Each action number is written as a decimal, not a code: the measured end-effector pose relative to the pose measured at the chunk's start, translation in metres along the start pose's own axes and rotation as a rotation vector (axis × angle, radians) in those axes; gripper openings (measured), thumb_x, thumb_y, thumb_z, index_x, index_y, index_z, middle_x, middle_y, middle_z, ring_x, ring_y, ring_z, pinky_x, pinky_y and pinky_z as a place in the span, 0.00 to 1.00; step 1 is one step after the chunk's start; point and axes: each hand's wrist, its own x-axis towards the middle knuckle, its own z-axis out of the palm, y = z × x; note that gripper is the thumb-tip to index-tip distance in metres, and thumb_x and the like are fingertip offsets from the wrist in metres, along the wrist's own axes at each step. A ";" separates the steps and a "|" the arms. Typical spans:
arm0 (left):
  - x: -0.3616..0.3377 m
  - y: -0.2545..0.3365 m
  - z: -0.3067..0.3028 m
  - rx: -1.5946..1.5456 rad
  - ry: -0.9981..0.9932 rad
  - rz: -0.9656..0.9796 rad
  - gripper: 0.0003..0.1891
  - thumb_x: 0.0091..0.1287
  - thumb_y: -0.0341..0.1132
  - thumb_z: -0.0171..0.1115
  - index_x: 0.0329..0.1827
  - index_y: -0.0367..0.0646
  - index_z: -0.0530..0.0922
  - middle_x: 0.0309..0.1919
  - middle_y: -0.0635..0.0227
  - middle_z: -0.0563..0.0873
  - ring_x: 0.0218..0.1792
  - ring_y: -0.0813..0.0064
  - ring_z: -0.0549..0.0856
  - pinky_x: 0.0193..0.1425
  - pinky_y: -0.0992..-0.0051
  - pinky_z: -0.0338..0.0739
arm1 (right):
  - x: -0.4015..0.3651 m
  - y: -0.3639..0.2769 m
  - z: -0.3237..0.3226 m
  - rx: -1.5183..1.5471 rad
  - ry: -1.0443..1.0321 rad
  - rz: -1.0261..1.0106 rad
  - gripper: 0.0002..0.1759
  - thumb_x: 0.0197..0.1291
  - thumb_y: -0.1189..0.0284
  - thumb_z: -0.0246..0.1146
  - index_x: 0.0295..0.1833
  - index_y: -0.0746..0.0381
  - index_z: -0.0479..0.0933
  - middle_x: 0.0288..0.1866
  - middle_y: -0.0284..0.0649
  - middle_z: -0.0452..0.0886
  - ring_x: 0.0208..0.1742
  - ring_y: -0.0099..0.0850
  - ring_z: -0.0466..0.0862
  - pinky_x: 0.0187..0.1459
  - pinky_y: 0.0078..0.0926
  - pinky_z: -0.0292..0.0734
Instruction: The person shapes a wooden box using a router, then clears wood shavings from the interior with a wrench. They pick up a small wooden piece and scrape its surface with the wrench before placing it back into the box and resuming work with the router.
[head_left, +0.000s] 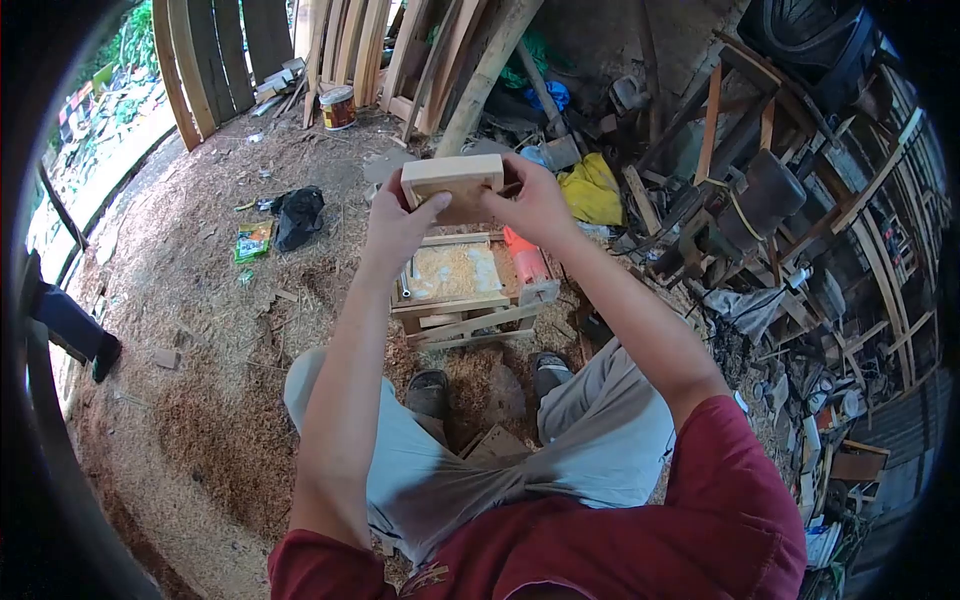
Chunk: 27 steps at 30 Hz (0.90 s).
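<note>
A small pale wooden box or frame (452, 172) is held up in front of me, one long edge facing upward. My left hand (402, 215) grips its left side, with the thumb on the near face. My right hand (530, 203) is closed around its right side, and the fingers behind the wood are hidden. Below the hands stands a low wooden workbench (455, 304) with sawdust on its top. An orange-red power tool (524, 255) lies at the bench's right side, and a metal wrench-like rod (405, 282) rests at its left edge.
Wood shavings cover the ground. A black plastic bag (298, 218) and a green packet (253, 242) lie to the left. A paint bucket (338, 107) stands before leaning planks (350, 45). On the right are a yellow sack (592, 190) and a cluttered heap of timber and machinery (755, 205).
</note>
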 end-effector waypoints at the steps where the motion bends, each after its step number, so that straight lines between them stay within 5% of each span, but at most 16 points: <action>1: 0.000 -0.002 -0.001 0.031 -0.001 0.046 0.25 0.65 0.25 0.75 0.64 0.35 0.76 0.54 0.62 0.88 0.55 0.75 0.87 0.62 0.72 0.81 | -0.003 -0.009 -0.002 -0.081 0.015 -0.052 0.24 0.56 0.70 0.73 0.57 0.67 0.80 0.47 0.46 0.87 0.44 0.38 0.88 0.48 0.35 0.82; 7: -0.013 0.012 0.000 0.306 0.066 0.287 0.22 0.64 0.20 0.72 0.59 0.38 0.75 0.51 0.61 0.87 0.56 0.69 0.86 0.64 0.70 0.79 | -0.013 -0.050 -0.009 -0.415 0.113 -0.451 0.23 0.51 0.78 0.75 0.55 0.62 0.81 0.49 0.43 0.85 0.50 0.44 0.85 0.54 0.37 0.79; 14: -0.012 0.010 0.001 0.042 0.089 0.664 0.20 0.65 0.16 0.68 0.56 0.42 0.74 0.58 0.60 0.82 0.61 0.69 0.83 0.67 0.69 0.78 | -0.016 -0.076 -0.017 -0.547 0.118 -0.743 0.33 0.38 0.78 0.77 0.56 0.55 0.81 0.53 0.39 0.85 0.55 0.45 0.83 0.57 0.43 0.76; 17: -0.021 0.019 0.004 -0.623 0.008 0.289 0.16 0.70 0.20 0.62 0.57 0.44 0.74 0.61 0.61 0.81 0.62 0.70 0.81 0.66 0.70 0.81 | -0.015 -0.089 -0.018 -0.549 0.102 -0.780 0.34 0.36 0.78 0.77 0.57 0.54 0.81 0.54 0.39 0.85 0.55 0.44 0.84 0.56 0.42 0.76; 20: -0.019 0.024 0.001 -0.751 -0.019 0.213 0.13 0.74 0.23 0.58 0.58 0.46 0.74 0.61 0.62 0.80 0.62 0.71 0.81 0.66 0.71 0.83 | -0.013 -0.090 -0.018 -0.549 0.099 -0.786 0.35 0.37 0.78 0.77 0.57 0.54 0.81 0.54 0.39 0.85 0.54 0.44 0.84 0.56 0.42 0.76; 27: -0.012 0.022 0.008 -0.237 0.109 0.511 0.20 0.66 0.20 0.68 0.58 0.45 0.74 0.58 0.59 0.82 0.59 0.69 0.83 0.64 0.72 0.80 | -0.007 -0.095 -0.022 -0.556 0.061 -0.729 0.32 0.40 0.78 0.77 0.57 0.56 0.81 0.53 0.40 0.85 0.54 0.45 0.84 0.56 0.42 0.77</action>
